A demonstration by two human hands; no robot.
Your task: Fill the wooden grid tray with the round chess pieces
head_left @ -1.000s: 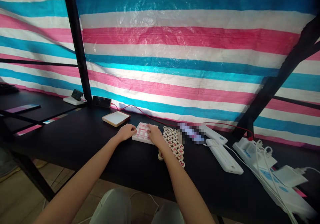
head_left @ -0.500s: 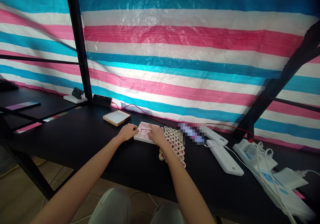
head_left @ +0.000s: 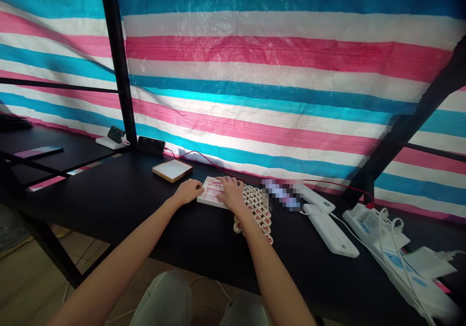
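A flat white box (head_left: 209,193) with a red-lined grid on top lies on the black table. My left hand (head_left: 188,192) is closed at the box's left edge, fingers curled and thumb against it. Over the box's right part rests my right hand (head_left: 232,193), its fingers spread across the top towards the far edge. Just right of it, round xiangqi pieces (head_left: 257,210) with red and black characters stand in tight rows; my right wrist and forearm cover some of them. A shallow box lid (head_left: 172,169) with a pale inside sits behind my left hand.
A black phone (head_left: 151,145) leans at the back by a dark post, with a red cable running right. White power banks (head_left: 330,231) and a power strip (head_left: 396,258) with cables lie at right. Striped sheeting (head_left: 255,97) hangs behind the table (head_left: 120,199).
My right hand's fingers have lifted and spread out further over the box top. My left hand stays at the box's left edge. The whole view has shifted slightly.
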